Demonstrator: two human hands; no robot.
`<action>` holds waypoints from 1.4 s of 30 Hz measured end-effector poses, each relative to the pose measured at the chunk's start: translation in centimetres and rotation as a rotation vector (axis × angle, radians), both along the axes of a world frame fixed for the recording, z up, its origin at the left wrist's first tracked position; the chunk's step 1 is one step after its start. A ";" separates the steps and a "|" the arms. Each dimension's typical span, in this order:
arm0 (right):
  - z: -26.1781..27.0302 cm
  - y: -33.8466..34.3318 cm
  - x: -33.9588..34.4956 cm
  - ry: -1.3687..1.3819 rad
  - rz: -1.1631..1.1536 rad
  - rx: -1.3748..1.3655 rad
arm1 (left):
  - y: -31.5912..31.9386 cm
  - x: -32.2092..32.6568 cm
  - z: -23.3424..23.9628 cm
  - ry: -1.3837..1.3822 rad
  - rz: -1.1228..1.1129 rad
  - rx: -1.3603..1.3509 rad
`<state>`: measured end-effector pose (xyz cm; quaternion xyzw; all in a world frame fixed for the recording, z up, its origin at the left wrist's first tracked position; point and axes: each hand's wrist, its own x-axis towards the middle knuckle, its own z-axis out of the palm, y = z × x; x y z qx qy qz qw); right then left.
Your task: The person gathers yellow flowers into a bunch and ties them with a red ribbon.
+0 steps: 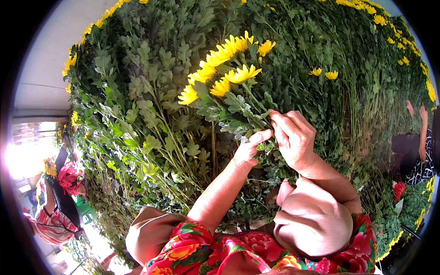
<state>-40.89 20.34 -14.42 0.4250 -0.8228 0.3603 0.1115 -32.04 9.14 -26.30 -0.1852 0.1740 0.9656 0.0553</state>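
A bunch of yellow chrysanthemums [223, 56] with leafy green stems is held up before me, its blooms fanned towards the upper left. My left hand [252, 147] is closed around the stems from below, and leaves cover part of its fingers. On the right, my right hand [295, 137] pinches the same bunch just under the leaves, fingertips close to my left thumb. The lower stems are mostly hidden behind the hands and foliage. Beneath and beyond lies a large heap of cut chrysanthemum stems [161, 120].
Two loose yellow blooms [323, 73] lie on the heap at right. A co-worker in patterned clothes [421, 168] is at the far right, another person [56, 223] at the far left, near a green plastic stool [84, 209]. Yellow blooms line the heap's outer edge.
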 end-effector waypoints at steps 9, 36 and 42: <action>0.3 0.2 -1.4 -0.155 0.214 0.193 | 0.2 0.0 1.2 -0.039 0.104 0.129; -1.9 4.1 -0.1 -0.268 0.118 0.079 | -0.7 -0.1 2.8 -0.101 0.013 0.092; -2.0 2.1 1.1 -0.044 0.183 0.268 | -1.2 0.8 3.3 0.050 0.077 0.044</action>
